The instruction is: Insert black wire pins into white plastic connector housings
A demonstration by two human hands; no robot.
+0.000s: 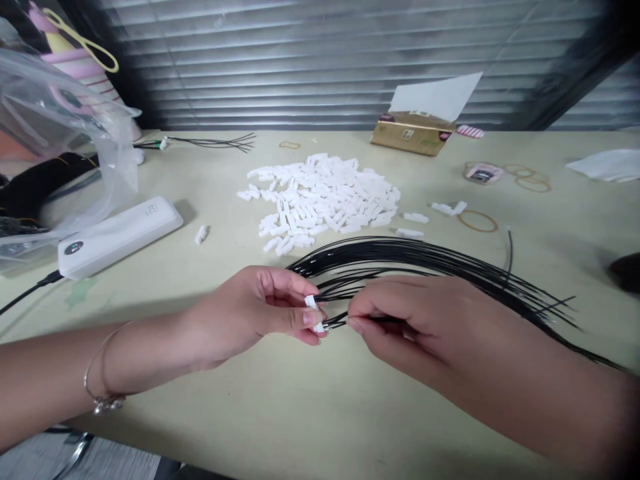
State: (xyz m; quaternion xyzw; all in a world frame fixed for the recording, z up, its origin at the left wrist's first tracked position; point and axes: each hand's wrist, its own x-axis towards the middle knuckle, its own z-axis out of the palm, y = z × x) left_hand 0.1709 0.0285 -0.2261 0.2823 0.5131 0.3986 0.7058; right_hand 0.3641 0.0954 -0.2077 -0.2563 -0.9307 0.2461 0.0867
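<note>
I've got the left hand (250, 313) pinched on a tiny white connector (313, 312) and the right hand (415, 327) pinching one black wire (336, 323), tip right at the connector, held close to line up I reckon. The wire bundle (425, 257) fans out just behind the grip, with the connector pile (323, 200) beyond.

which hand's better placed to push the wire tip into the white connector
Right, probably: the right hand pinches the black wire just short of the white connector, which the left hand holds.
</note>
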